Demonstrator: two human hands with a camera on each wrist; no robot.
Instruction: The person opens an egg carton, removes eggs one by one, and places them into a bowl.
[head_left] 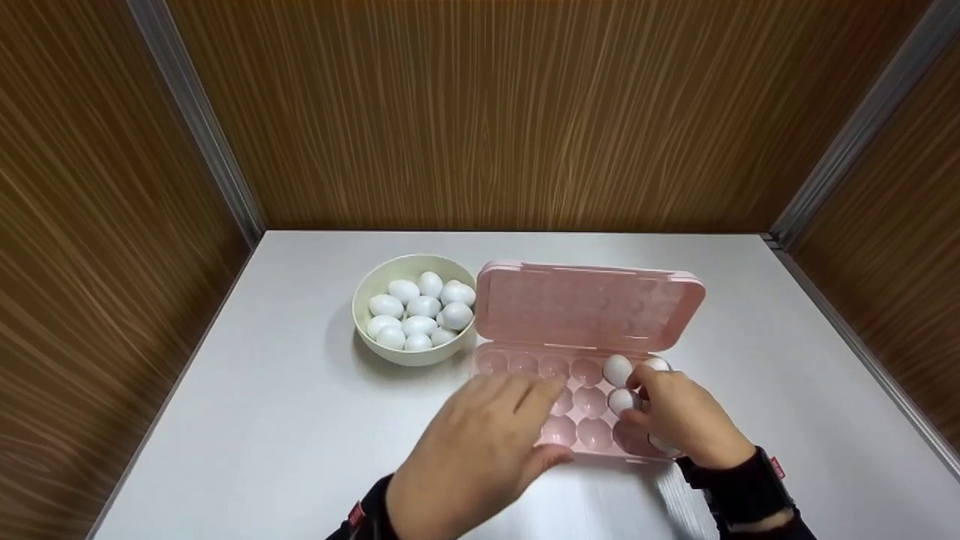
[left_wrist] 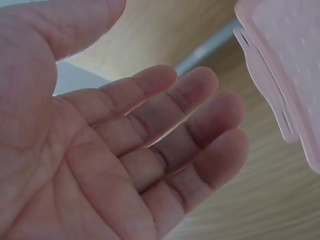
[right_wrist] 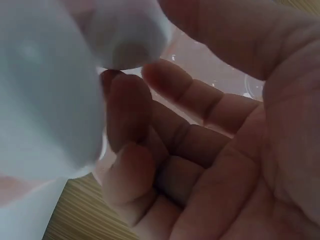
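An open pink egg tray [head_left: 525, 365] lies on the white table, its lid [head_left: 589, 304] standing up behind it. A few white eggs sit in its right-hand cups, such as one egg [head_left: 617, 369] in the back row. My right hand [head_left: 637, 394] is over the tray's right end, and its thumb and curled fingers pinch a white egg [head_left: 622, 401] at a middle-row cup. In the right wrist view that egg [right_wrist: 125, 37] shows blurred at my fingertips [right_wrist: 122, 100]. My left hand [head_left: 540, 405] hovers over the tray's front left, and its fingers [left_wrist: 200, 115] are straight and hold nothing.
A cream bowl [head_left: 367, 337] with several white eggs [head_left: 420, 311] stands left of the tray. Wood-grain walls close in the table on the left, back and right. Bare white tabletop [head_left: 262, 420] lies to the left and front.
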